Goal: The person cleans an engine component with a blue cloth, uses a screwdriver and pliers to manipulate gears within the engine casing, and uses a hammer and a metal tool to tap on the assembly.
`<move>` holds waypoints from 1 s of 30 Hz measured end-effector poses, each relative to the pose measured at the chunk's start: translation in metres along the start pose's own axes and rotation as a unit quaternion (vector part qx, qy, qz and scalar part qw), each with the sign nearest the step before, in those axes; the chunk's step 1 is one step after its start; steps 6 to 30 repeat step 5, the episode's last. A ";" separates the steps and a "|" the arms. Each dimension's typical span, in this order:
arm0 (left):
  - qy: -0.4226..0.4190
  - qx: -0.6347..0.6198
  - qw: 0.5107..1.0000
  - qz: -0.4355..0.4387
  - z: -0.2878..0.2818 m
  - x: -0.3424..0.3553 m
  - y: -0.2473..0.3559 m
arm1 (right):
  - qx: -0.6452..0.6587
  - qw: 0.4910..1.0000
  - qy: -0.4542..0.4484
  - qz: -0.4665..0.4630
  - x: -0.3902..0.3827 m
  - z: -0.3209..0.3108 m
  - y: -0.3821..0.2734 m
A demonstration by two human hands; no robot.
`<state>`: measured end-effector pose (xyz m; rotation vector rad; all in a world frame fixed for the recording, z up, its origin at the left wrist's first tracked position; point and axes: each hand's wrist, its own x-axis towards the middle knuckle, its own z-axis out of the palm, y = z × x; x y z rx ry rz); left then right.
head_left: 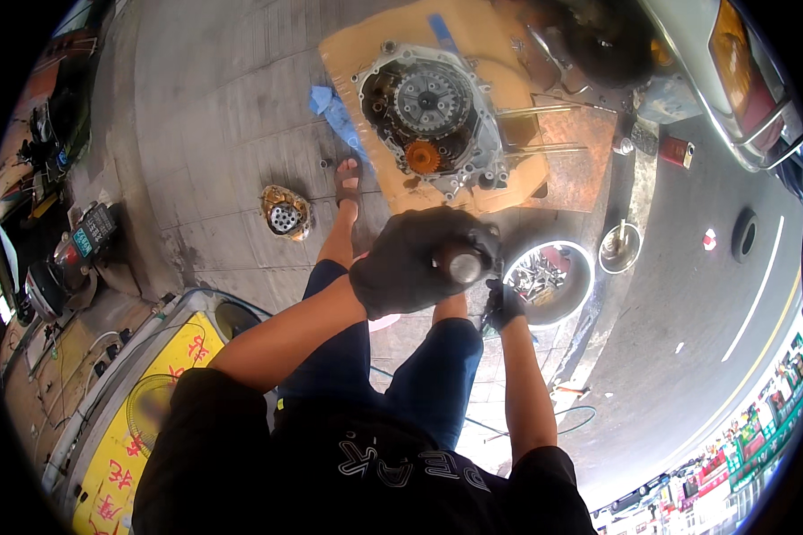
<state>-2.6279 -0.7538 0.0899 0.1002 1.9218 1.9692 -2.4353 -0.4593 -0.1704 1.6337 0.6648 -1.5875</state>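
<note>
My left hand (pixel 401 267), in a black glove, is raised in front of my lap. Its fingers wrap round a dark cylindrical object with a round grey metal end (pixel 465 268); the rest of it is hidden. Lower and to the right, my right hand (pixel 505 305), also gloved in black, is closed beside the white tub (pixel 589 283); what its fingers hold is hidden. Loose bolts (pixel 540 275) fill part of that tub. Beyond both hands lies an open metal gear housing (pixel 482 159) with a large round gear drum (pixel 431 102) and a small orange-brown gear (pixel 422 158).
Cardboard (pixel 352 49) lies under the housing. A blue rag (pixel 335 111) touches its left edge. A round oily part (pixel 285 216) sits on the paving. Right of the tub stands a small metal bowl (pixel 620 248). A vehicle's chrome bumper (pixel 732 125) juts in at upper right.
</note>
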 end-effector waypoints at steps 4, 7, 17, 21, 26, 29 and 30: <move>0.026 0.192 0.974 -0.115 -0.003 -0.052 -0.063 | -0.242 0.963 0.100 -0.070 0.038 0.021 0.031; 0.034 0.181 0.979 -0.085 -0.003 -0.059 -0.069 | -0.273 0.949 0.127 -0.088 0.040 0.026 0.036; 0.034 0.181 0.979 -0.085 -0.003 -0.059 -0.069 | -0.273 0.949 0.127 -0.088 0.040 0.026 0.036; 0.034 0.181 0.979 -0.085 -0.003 -0.059 -0.069 | -0.273 0.949 0.127 -0.088 0.040 0.026 0.036; 0.034 0.181 0.979 -0.085 -0.003 -0.059 -0.069 | -0.273 0.949 0.127 -0.088 0.040 0.026 0.036; 0.034 0.181 0.979 -0.085 -0.003 -0.059 -0.069 | -0.273 0.949 0.127 -0.088 0.040 0.026 0.036; 0.034 0.181 0.979 -0.085 -0.003 -0.059 -0.069 | -0.273 0.949 0.127 -0.088 0.040 0.026 0.036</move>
